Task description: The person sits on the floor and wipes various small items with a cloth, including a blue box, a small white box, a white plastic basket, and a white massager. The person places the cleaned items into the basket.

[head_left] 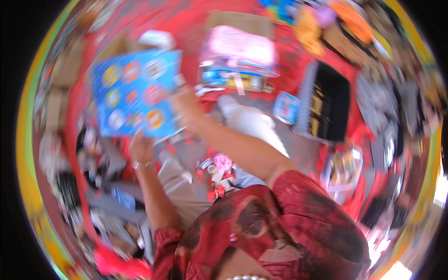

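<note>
Both hands are at a blue sheet (103,84) printed with coloured circles; the sheet lies directly beyond the left fingertips and to the left of the right fingers. Right hand (181,99): fingers clamped on the sheet's right edge, outlines blurred. Left hand (141,148): fingertips at the lower edge, pointing away from the wearer; cannot tell whether they pinch it or only touch it. A band (140,164) circles the left wrist, on the wearer's side of those fingers. Right of the right fingers, and farther from the wearer, stands a stack of pink packages (240,46). Farther right of the same fingers: a small blue pack (286,108), then a black bin (337,100) just beside it. Right of the left fingers and slightly nearer the wearer, a pile of small items (221,170) lies between the legs.
</note>
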Demonstrator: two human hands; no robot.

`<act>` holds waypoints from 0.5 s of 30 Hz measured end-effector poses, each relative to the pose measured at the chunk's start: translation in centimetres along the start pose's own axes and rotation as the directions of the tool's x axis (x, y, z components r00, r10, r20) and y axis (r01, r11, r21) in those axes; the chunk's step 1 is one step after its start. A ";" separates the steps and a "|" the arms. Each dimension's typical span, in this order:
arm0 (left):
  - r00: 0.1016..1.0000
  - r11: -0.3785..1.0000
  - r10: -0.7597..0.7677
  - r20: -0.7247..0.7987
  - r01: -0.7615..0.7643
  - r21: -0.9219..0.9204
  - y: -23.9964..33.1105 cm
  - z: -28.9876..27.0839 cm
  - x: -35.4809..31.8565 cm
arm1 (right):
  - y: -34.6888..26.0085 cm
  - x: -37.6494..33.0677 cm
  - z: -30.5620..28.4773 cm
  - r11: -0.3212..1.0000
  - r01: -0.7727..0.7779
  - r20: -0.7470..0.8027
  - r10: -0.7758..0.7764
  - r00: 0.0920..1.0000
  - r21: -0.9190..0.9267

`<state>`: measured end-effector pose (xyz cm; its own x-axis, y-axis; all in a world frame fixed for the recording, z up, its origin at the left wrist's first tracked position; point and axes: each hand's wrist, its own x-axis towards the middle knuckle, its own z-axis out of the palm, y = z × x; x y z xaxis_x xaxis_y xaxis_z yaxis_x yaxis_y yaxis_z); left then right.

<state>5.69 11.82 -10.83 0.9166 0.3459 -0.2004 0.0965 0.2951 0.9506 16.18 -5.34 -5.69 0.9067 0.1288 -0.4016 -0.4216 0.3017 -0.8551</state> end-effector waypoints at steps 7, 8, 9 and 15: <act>0.929 0.938 -0.257 0.265 0.306 -0.163 1.3 6.0 -1.8 | -1.6 2.2 -3.1 0.970 -0.030 0.095 0.007 0.995 0.243; 0.922 0.953 -0.257 0.291 0.292 -0.084 1.8 6.3 -2.0 | -1.7 2.7 -3.0 0.969 -0.034 0.036 0.026 0.999 0.244; 0.881 0.929 -0.356 0.311 0.368 0.020 2.1 6.5 -2.2 | -2.0 2.9 -3.4 0.967 -0.034 0.055 0.021 0.998 0.254; 0.809 0.923 -0.384 0.446 0.323 0.209 0.9 6.4 -3.6 | -3.2 3.5 -5.0 0.945 -0.108 -0.088 0.141 0.986 0.308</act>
<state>5.02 5.12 -7.74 0.8772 -0.2304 -0.4213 0.4662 0.1982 0.8622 20.65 -10.59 -5.97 0.8337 0.0867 -0.5454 -0.4928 0.5624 -0.6639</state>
